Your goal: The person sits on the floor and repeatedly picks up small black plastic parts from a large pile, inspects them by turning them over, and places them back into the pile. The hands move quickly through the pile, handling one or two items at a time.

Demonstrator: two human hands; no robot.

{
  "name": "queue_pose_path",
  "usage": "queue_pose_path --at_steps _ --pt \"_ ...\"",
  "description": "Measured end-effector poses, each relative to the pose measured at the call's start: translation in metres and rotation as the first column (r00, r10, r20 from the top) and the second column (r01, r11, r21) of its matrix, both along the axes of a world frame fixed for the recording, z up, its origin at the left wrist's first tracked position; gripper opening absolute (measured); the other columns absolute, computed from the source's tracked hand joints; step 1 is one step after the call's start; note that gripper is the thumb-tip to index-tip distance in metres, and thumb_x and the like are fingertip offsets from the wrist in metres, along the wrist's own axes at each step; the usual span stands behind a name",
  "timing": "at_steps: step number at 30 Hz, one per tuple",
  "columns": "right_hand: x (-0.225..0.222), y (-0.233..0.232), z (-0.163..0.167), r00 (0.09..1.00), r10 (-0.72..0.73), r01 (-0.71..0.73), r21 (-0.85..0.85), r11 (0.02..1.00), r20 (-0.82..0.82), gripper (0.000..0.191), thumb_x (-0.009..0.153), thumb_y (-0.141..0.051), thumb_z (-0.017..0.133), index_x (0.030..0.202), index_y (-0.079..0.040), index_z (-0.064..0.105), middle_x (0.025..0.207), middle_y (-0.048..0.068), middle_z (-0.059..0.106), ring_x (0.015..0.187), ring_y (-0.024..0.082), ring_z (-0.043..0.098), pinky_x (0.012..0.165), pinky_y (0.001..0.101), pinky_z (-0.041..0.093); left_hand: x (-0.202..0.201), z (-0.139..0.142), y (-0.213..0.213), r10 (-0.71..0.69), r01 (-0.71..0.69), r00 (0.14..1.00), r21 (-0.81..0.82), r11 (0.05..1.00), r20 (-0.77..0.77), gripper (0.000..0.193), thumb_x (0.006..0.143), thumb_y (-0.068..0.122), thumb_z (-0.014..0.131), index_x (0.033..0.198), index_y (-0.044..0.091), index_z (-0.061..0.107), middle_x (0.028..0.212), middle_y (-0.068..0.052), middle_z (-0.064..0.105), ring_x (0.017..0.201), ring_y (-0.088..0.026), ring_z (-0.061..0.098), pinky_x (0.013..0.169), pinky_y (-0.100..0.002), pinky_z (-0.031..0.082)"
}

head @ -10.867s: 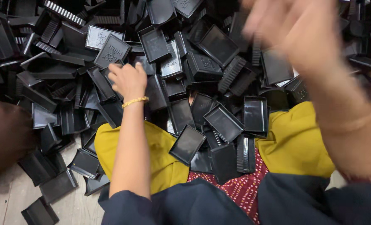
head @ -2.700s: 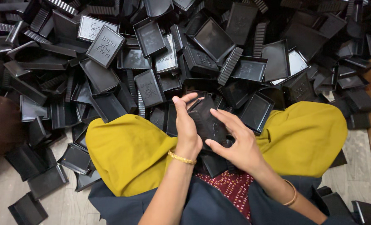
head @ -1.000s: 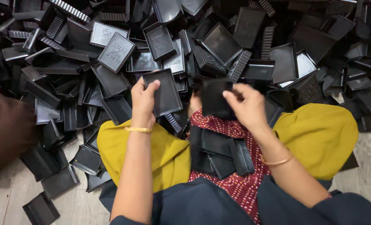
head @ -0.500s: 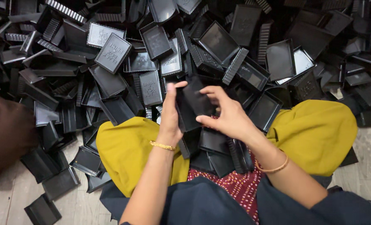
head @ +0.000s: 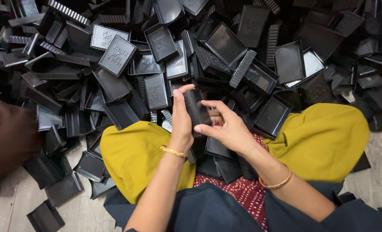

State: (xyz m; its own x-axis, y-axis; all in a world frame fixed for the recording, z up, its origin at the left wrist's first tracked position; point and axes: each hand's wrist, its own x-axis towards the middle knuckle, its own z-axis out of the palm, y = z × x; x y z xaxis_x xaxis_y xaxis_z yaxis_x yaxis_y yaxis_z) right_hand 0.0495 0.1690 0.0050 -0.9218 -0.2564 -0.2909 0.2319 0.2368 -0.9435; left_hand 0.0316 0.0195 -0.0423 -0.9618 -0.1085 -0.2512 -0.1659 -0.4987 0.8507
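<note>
Both hands have lifted slightly, left hand (head: 181, 122) and right hand (head: 227, 129) clamped together on a black plastic tray (head: 196, 109).
Loose trays (head: 118, 56) crowd beyond it; yellow knees (head: 133, 154) flank it; bare floor (head: 10, 206) lies lower-left.

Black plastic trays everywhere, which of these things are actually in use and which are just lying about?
In use:
- left hand and right hand, together holding one upright black plastic tray piece
- small stack of black trays in the lap

Lying about:
- large heap of black plastic trays and ribbed lids
- loose trays on the pale floor
- brown bundle at left
</note>
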Motion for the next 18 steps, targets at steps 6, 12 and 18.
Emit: queue_pose_path --at_steps 6,12,18 --pt "-0.008 0.022 0.008 0.839 0.235 0.028 -0.471 0.882 0.490 0.049 0.090 -0.022 0.069 0.135 -0.004 0.061 0.112 0.004 0.072 0.098 0.009 0.066 0.082 0.0254 0.055 -0.010 0.000 -0.026 -0.092 -0.085 0.962 -0.603 0.793 -0.257 0.045 0.110 0.039 0.043 0.094 0.004 0.066 0.074 -0.009 0.060 0.066 -0.021 0.058 0.064 -0.034 0.047" --pt "0.010 0.000 0.005 0.990 -0.028 0.026 -0.019 0.999 -0.135 0.039 0.092 -0.013 0.072 0.126 0.000 0.059 0.106 0.004 0.071 0.095 0.006 0.068 0.084 0.0246 0.059 -0.022 0.012 -0.032 0.065 -0.339 0.931 -0.788 0.514 -0.358 0.043 0.106 0.030 0.051 0.076 -0.001 0.052 0.063 -0.020 0.047 0.055 -0.036 0.046 0.056 -0.044 0.039" --pt "-0.008 -0.009 0.019 0.974 0.053 -0.008 0.199 0.980 -0.219 0.036 0.089 -0.014 0.077 0.120 0.000 0.064 0.094 0.006 0.077 0.085 0.007 0.070 0.074 0.0256 0.060 -0.030 0.015 -0.042 0.057 -0.339 0.929 -0.779 0.527 -0.366 0.044 0.109 0.030 0.048 0.078 -0.001 0.051 0.064 -0.020 0.048 0.057 -0.034 0.045 0.057 -0.044 0.037"
